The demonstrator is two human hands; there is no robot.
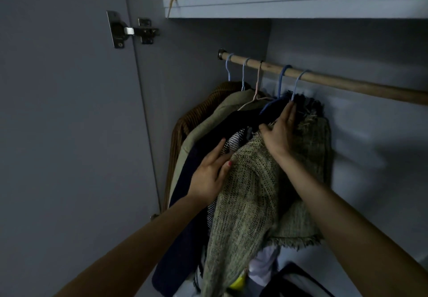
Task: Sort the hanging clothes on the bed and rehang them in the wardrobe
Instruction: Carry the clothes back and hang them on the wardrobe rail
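Clothes on the wardrobe rod [324, 81], left to right: brown corduroy jacket [185, 120], beige coat [208, 123], dark navy piece [185, 181], then a green tweed jacket [254, 192]. Left hand [212, 169] lies flat, fingers straight, on the tweed's shoulder; right hand [279, 132] presses spread fingers near its blue hanger [298, 83]

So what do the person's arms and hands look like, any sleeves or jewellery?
Both forearms are bare, with no sleeves in view. The left hand has red polish on its thumbnail. The right hand shows no clear polish. No watch or bracelet shows; the light is too dim to rule out a ring.
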